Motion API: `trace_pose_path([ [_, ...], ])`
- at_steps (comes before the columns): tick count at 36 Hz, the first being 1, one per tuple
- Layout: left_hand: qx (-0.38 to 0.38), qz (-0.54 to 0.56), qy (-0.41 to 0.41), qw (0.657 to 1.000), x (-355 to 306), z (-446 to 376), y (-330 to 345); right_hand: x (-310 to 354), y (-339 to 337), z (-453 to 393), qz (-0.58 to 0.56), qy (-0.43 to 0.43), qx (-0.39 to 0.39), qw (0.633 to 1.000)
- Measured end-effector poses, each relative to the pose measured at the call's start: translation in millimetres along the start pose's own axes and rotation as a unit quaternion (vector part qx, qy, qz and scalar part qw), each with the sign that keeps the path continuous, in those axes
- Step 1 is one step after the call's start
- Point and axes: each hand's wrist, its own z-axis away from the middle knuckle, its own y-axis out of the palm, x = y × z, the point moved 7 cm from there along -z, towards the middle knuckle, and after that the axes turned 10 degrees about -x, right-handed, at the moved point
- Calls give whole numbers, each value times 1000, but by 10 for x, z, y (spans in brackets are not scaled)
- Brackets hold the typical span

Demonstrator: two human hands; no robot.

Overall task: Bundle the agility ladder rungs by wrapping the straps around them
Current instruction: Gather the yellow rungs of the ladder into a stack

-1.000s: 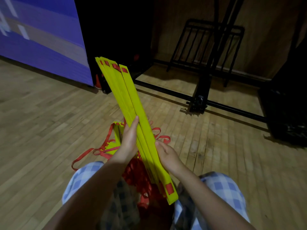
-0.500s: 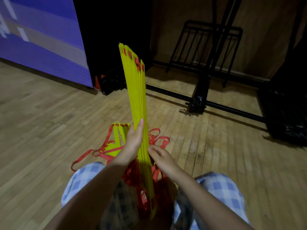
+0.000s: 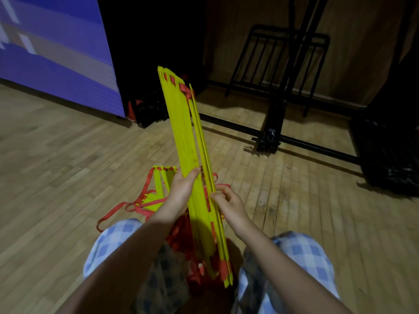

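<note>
Your left hand (image 3: 181,191) is wrapped around the stack of yellow ladder rungs (image 3: 188,141) at about mid-length, fingers pressed flat against the near face and the thumb side hidden behind the stack. The stack stands nearly upright between your knees, tilted a little to the left at the top, its lower end down by your lap over the wooden floor (image 3: 68,159).

Your right hand (image 3: 229,203) sits just beside the stack on its right edge, fingers curled in — it seems to pinch the outermost rung, which stands slightly apart from the others along its upper length, though the exact grip is blurred.

Red straps (image 3: 181,86) show at the top ends of the rungs and again at the bottom ends. More red strap trails loose on the floor to the left of your knees, looped around a few yellow rungs (image 3: 162,180) still lying there, behind your left hand.

Your blue checked trousers (image 3: 115,236) frame the bottom — a black metal rack (image 3: 278,64) stands by the far wall.
</note>
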Motion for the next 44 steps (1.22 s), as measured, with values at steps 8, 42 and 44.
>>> trace_pose_path([
  [8,-33,-26,41,998,-40,19,-51,63,-132,8,48,-57,-109,991],
  [42,-45,25,29,998,-88,10,-15,233,-110,18,51,-113,-59,991],
  [44,-35,19,42,998,-103,43,5,224,-133,1,94,-134,-80,983],
])
